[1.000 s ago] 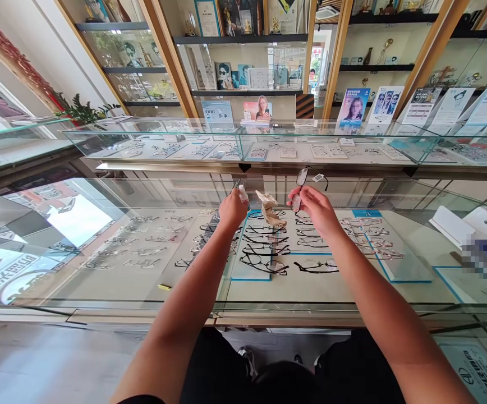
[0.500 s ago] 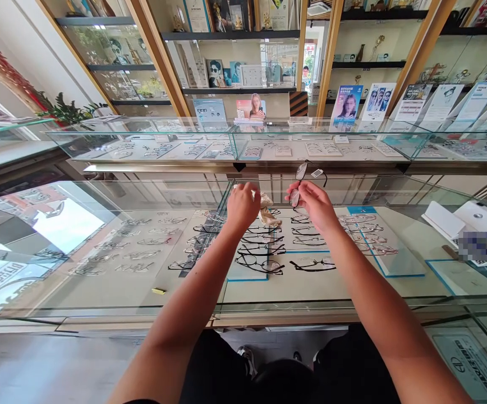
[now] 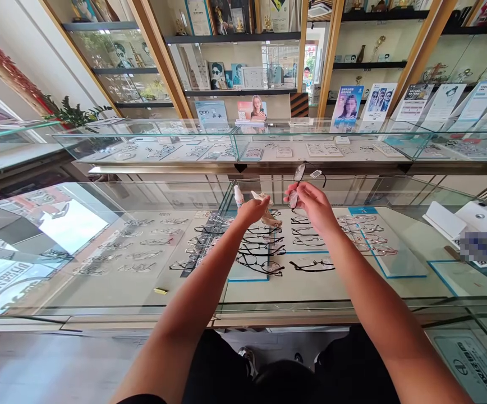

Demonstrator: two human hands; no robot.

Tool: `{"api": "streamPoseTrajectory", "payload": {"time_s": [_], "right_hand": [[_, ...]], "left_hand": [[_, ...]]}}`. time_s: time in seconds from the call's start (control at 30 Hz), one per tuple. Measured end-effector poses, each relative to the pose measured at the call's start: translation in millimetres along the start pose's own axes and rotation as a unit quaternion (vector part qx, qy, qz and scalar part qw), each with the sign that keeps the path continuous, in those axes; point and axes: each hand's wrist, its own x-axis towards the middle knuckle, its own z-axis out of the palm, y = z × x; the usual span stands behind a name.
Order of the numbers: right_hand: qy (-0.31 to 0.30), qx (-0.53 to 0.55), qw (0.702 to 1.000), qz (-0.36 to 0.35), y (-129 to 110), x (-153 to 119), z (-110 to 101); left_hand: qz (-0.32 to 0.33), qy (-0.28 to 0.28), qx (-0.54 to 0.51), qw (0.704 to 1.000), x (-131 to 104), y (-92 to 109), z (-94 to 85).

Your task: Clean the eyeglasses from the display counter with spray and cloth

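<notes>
My right hand (image 3: 313, 205) holds a pair of glasses (image 3: 299, 173) by one lens side, upright above the glass counter, with a small white tag hanging at the temple. My left hand (image 3: 254, 210) pinches a beige cloth (image 3: 271, 216) that trails down to the right over the counter top. Just behind my left wrist stands a small white bottle (image 3: 238, 194). Beneath both hands, rows of dark-framed glasses (image 3: 260, 264) lie inside the case.
A second glass showcase (image 3: 277, 140) runs across behind. Brochure stands (image 3: 347, 106) line its top. On the right are a white box (image 3: 479, 219) and a blurred patterned object. A small yellow item (image 3: 160, 290) lies at the front left.
My left hand has moved slightly right and down from the white bottle, which now shows, and has closed on the cloth. My right hand with the glasses has barely shifted.
</notes>
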Motion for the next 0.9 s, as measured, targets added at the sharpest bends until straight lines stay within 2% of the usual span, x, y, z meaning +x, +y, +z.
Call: {"api": "streamPoseTrajectory", "payload": {"time_s": [0.2, 0.37, 0.63, 0.8, 0.9], "right_hand": [[0.015, -0.005, 1.0, -0.005, 0, 1, -4], [0.014, 0.037, 0.999, 0.001, -2, 0, -3], [-0.008, 0.109, 0.994, -0.028, -5, -6, 3], [-0.004, 0.119, 0.992, -0.034, -10, -8, 3], [0.0, 0.117, 0.993, -0.032, -12, -8, 4]], "left_hand": [[0.058, 0.049, -0.183, 0.98, -7, 7, -17.6], [0.082, -0.007, -0.425, 0.902, -23, 17, -29.3], [0.12, -0.083, -0.477, 0.867, -56, 39, -23.5], [0.137, -0.117, -0.466, 0.866, -64, 46, -21.7], [0.14, -0.119, -0.455, 0.871, -65, 46, -22.2]]}}
